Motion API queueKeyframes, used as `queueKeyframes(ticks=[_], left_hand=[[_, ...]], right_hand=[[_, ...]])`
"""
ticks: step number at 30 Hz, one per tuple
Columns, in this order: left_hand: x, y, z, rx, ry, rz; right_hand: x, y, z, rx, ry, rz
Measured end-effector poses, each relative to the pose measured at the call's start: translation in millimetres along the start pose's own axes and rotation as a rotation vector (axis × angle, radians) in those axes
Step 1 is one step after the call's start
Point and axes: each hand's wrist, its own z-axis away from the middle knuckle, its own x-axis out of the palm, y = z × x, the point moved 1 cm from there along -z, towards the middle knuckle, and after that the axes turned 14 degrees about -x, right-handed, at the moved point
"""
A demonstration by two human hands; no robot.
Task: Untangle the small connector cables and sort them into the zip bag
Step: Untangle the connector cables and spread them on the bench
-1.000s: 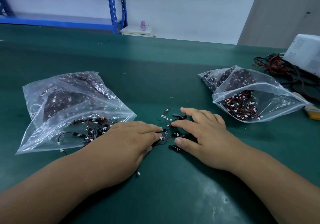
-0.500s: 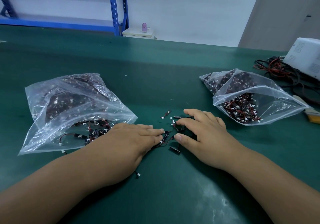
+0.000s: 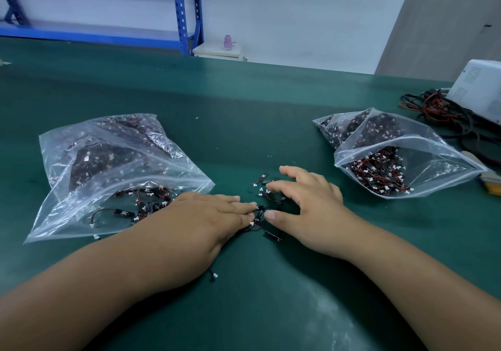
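Stray cable (image 3: 214, 276) lies alone, nearest the camera, on the near side of the pile and by the left wrist. A black piece (image 3: 272, 236) sits just on the near side of the pile.

Left hand (image 3: 206, 215) comes in from the pile's left. It lies flat with fingers straight and together, tips pressing down on the pile's near edge and gripping nothing. Right hand (image 3: 306, 209) comes from the pile's right, fingers arched and spread over it, thumb tip down beside the left fingertips. No cable shows pinched, and what is under the palm is hidden.

Cables (image 3: 264, 196) form a small loose pile on the green worktop (image 3: 244, 106), between the two hands and partly covered by them.

Left bag (image 3: 108, 177) is left of the pile, with a few separate cables near its mouth. Right bag (image 3: 401, 161) is right of the pile and apart from it, mouth open, with a dense tangle inside.

Step looks like untangling, with the left hand pinning and the right working the clump. Nothing is being bagged yet. The left bag is likely the target, but that's unsure.

Next: pinch one connector, draw it out slowly while the left hand holds the rest, then carry it to a bag mouth.

Far right of the pile are a wire bundle (image 3: 433, 106) and a white box (image 3: 479, 90). A blue shelf (image 3: 187, 11) stands far behind.
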Motion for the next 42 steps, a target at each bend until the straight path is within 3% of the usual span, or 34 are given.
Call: queueKeyframes(ticks=[15,26,36,39,42], left_hand=[[0,1,1,0.004,0.008,0.006],[4,0,3,-0.002,0.030,-0.027],[-3,6,13,-0.049,0.203,-0.030],[-4,5,15,-0.120,0.188,-0.058],[-4,3,15,-0.163,0.179,-0.084]], right_hand=[[-2,-5,1,-0.006,0.007,-0.016],[-9,-8,10,-0.088,0.116,-0.124],[-11,-12,13,-0.138,0.076,-0.155],[-12,-12,14,-0.132,0.059,-0.148],[-16,-9,16,-0.111,0.151,-0.203]])
